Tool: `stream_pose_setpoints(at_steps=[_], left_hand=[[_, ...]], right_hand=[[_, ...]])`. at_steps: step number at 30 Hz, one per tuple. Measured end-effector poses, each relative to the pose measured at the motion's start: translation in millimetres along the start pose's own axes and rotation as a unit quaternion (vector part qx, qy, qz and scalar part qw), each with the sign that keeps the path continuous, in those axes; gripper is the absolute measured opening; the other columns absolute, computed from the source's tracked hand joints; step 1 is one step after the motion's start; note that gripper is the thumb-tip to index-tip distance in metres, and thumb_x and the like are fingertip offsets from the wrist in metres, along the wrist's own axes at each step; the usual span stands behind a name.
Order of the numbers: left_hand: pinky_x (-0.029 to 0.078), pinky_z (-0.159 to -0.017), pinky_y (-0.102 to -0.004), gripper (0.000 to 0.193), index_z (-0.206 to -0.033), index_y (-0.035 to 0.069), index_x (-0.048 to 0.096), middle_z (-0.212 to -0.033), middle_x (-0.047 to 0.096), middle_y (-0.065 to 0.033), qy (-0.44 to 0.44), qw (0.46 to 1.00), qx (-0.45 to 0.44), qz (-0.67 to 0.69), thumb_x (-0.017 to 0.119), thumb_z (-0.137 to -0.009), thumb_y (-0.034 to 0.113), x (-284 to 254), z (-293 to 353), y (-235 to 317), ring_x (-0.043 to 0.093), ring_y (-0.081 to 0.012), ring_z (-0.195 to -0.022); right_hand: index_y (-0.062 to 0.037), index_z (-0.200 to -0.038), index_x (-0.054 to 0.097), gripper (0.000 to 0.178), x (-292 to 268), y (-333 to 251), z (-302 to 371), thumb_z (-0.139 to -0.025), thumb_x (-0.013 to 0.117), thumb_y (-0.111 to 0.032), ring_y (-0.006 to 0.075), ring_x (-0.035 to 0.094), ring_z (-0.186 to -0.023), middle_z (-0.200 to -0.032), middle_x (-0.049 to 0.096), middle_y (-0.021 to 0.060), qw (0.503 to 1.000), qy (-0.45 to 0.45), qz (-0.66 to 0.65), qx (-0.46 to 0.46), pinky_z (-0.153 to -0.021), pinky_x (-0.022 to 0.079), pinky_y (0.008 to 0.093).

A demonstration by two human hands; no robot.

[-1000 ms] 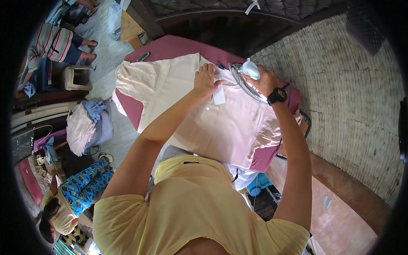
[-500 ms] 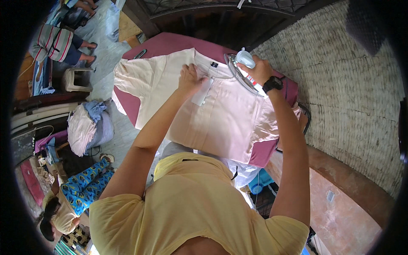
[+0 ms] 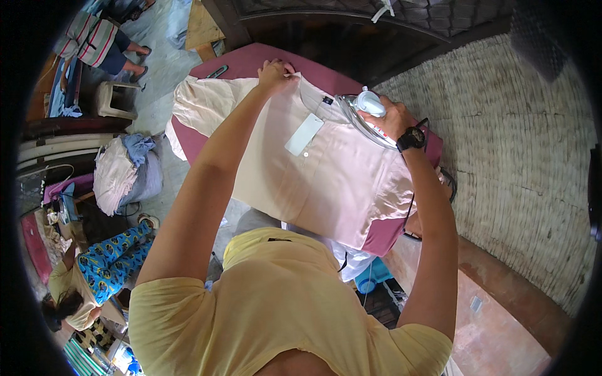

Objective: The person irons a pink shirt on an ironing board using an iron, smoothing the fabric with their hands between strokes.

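A pale pink blouse [image 3: 332, 182] lies spread over a maroon ironing board [image 3: 401, 233], with a white hang tag [image 3: 303, 134] on its buttoned front. At the far end of its neckline, my left hand [image 3: 274, 76] is closed with fingers bent, pinching the fabric at the shoulder edge. My right hand [image 3: 394, 119] is wrapped round the handle of a white clothes iron [image 3: 370, 103]. The iron rests on the right shoulder of the blouse, beside the collar. A black watch is on my right wrist.
A small cutter [image 3: 217, 71] lies on the board's far left edge. Left on the floor are a heap of clothes [image 3: 116, 175] and a plastic stool [image 3: 116, 101]. Two people [image 3: 94, 41] are at the left. Dark carved wood [image 3: 326, 37] stands beyond the board, a woven wall [image 3: 508, 150] at right.
My left hand has moved from the neckline beside the tag to the far shoulder edge of the blouse. The tag is now fully uncovered. The iron stays at the right shoulder in my right hand.
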State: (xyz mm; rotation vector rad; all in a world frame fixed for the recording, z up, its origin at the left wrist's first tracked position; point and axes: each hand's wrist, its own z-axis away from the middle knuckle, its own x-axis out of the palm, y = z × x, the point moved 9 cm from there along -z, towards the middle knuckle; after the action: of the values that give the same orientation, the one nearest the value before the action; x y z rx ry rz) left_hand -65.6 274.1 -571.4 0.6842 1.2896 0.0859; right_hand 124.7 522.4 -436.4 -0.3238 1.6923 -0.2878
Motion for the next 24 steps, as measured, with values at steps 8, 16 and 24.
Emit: stream_pose_setpoints(at_steps=[8,16,24], left_hand=[[0.043,-0.087,-0.0452,0.027,-0.079,0.021,0.072,-0.091,0.066,0.0029,0.059,0.998,0.002,0.032,0.081,-0.065,0.042,-7.3,-0.6,-5.5,0.059,-0.0193,-0.094],[0.047,-0.075,-0.033,0.027,-0.075,0.017,0.071,-0.08,0.065,0.0019,0.134,0.988,0.001,0.082,0.083,-0.065,0.04,-23.4,8.2,-7.0,0.06,-0.0172,-0.081],[0.049,-0.07,-0.0303,0.027,-0.08,0.01,0.072,-0.081,0.069,-0.0028,0.016,0.986,-0.029,0.163,0.081,-0.071,0.034,-9.9,-6.9,-14.0,0.065,-0.0154,-0.077]], right_hand=[[-0.0056,-0.096,0.066,0.06,18.3,-19.8,-29.1,-0.07,0.076,-0.059,0.0396,0.068,-0.07,-0.073,0.068,0.0211,0.995,-0.06,0.049,-0.055,-0.061,0.055,0.0486],[-0.0044,-0.094,0.064,0.062,35.9,-37.9,-71.8,-0.071,0.073,-0.061,0.0407,0.068,-0.073,-0.075,0.068,0.0223,0.992,-0.089,0.039,-0.076,-0.063,0.056,0.0484],[-0.0002,-0.095,0.065,0.066,55.0,-52.6,-108.7,-0.073,0.071,-0.062,0.0403,0.069,-0.078,-0.081,0.069,0.0242,0.989,-0.105,0.021,-0.103,-0.069,0.057,0.0483]])
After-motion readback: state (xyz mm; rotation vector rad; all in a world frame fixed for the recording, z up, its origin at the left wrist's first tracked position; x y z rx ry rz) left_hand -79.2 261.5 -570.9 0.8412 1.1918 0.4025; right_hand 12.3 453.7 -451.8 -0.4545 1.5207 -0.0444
